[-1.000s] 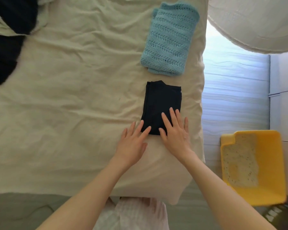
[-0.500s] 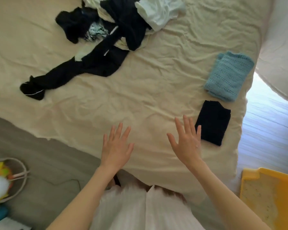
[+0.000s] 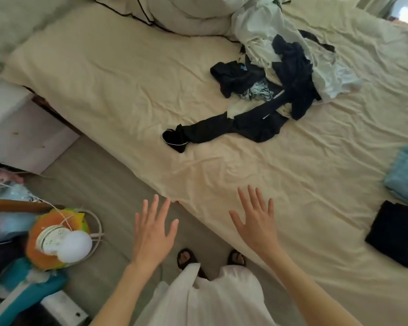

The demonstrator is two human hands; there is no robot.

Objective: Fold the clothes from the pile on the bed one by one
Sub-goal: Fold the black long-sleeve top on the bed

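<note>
Cream bed as landmark: we note pile mid-bed; folded black garment, folded blue garment at right edge. Left hand, right hand at near edge, fingers spread, empty.

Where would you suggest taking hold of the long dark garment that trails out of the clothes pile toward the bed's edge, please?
Probably at the dark garment's free end, near its bunched tip closest to the edge of the bed. That part lies flat alone on the sheet, while its other end is tangled under the pile. Either open hand, left hand or right hand, could come from the near side and pinch it.
</note>
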